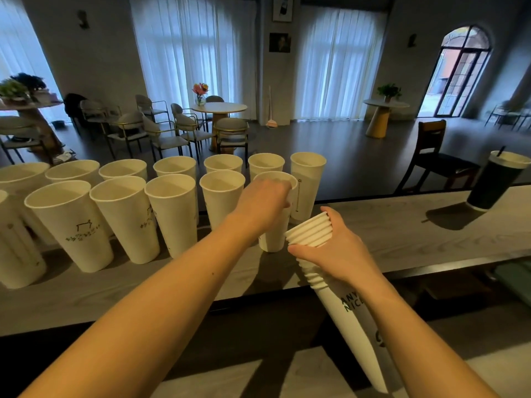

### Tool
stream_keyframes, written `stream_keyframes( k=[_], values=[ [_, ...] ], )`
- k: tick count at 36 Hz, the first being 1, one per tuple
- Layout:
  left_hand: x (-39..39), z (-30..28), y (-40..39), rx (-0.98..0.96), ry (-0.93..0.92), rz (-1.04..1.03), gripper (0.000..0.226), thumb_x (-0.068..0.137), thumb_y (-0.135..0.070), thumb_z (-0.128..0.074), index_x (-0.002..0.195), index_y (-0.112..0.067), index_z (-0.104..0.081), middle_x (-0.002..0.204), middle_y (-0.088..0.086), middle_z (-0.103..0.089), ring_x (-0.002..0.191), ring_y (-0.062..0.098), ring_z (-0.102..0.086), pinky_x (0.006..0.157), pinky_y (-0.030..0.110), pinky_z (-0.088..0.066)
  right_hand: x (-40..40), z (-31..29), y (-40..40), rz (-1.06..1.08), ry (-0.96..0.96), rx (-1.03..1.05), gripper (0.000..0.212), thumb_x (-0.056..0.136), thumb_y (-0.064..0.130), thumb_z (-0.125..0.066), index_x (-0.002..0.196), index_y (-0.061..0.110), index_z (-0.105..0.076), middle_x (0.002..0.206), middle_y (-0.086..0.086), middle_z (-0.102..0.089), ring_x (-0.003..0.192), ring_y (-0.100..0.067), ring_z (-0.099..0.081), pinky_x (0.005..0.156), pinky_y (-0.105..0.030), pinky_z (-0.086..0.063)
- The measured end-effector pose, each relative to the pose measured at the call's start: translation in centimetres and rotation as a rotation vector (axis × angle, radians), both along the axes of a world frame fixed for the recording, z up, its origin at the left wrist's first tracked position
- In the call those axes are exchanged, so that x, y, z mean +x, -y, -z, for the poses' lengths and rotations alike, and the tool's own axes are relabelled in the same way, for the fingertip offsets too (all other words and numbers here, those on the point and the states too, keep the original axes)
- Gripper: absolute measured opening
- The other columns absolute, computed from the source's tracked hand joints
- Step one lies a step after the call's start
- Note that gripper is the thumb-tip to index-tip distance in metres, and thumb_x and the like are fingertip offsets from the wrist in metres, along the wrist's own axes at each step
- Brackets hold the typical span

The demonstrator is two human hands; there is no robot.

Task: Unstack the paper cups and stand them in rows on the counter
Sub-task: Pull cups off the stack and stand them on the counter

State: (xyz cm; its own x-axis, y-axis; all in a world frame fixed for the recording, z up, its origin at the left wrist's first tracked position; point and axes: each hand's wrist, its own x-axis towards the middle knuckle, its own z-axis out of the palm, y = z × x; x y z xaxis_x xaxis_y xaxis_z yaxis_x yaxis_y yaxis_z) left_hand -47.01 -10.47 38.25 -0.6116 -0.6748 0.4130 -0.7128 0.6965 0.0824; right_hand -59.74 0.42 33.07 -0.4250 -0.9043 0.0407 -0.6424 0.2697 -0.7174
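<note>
In my right hand (342, 251) I hold the stack of nested cups (339, 294), white paper with ribbed rims bunched at its open end, tilted so the mouth points up toward frame centre and the base runs to the lower right; dark lettering shows on its side. My left hand (264, 202) wraps the rim of a single cup (273, 239) standing upright on the counter (402, 234) at centre frame. Left of it, across the middle left of the frame, more white cups (123, 219) stand upright, mouths up, in two rows, some printed with small dark marks.
</note>
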Motion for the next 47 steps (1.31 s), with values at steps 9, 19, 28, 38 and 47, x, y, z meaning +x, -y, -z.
stream_keyframes(
  k=[9,19,28,38,47],
  values=[
    [-0.3,0.0,1.3,-0.025,0.092,-0.013,0.031,0.093,-0.02,-0.061,0.124,-0.015,-0.057,0.117,0.012,-0.065,0.103,0.027,-0.064,0.081,0.034,-0.053,-0.1,-0.3,0.1,-0.012,0.034,-0.027,0.113,0.064,0.062,-0.083,0.155,0.042,-0.017,0.132,0.003,-0.053,0.117,-0.02,-0.053,0.096,-0.041,-0.05],
    [0.0,-1.5,-0.5,0.006,-0.21,0.206,0.051,0.095,-0.049,-0.048,0.136,-0.019,-0.048,0.126,0.001,-0.061,0.119,0.019,-0.049,0.096,0.037,-0.042,-0.2,-1.0,-0.3,0.029,0.075,-0.07,0.12,0.065,0.057,-0.085,0.157,0.035,-0.012,0.137,0.003,-0.052,0.116,-0.02,-0.054,0.093,-0.039,-0.049],
    [0.6,-2.3,-3.9,0.711,-0.132,0.347,0.025,0.101,-0.026,-0.047,0.105,-0.016,-0.07,0.092,0.0,-0.068,0.082,0.012,-0.058,0.075,0.029,-0.045,-0.3,-1.8,-0.7,-0.025,-0.011,-0.081,0.082,0.066,0.058,-0.084,0.131,0.034,-0.041,0.114,0.01,-0.062,0.101,-0.014,-0.06,0.079,-0.034,-0.053],
    [-1.1,-3.3,-5.0,0.736,-0.165,0.336,0.021,0.095,-0.027,-0.059,0.106,-0.019,-0.074,0.095,-0.004,-0.072,0.087,0.011,-0.063,0.074,0.025,-0.048,-1.6,-2.4,-2.7,-0.017,-0.045,-0.114,0.087,0.065,0.061,-0.082,0.136,0.035,-0.039,0.111,0.016,-0.06,0.097,-0.009,-0.058,0.071,-0.027,-0.047],
    [-2.9,-6.0,-4.7,0.637,-0.339,0.258,0.015,0.085,-0.032,-0.072,0.094,-0.02,-0.072,0.096,-0.002,-0.073,0.088,0.011,-0.067,0.079,0.033,-0.057,-3.7,-2.5,-4.8,0.024,0.0,-0.142,0.074,0.068,0.053,-0.085,0.125,0.041,-0.04,0.105,0.018,-0.06,0.093,-0.004,-0.058,0.074,-0.03,-0.047]
  ],
)
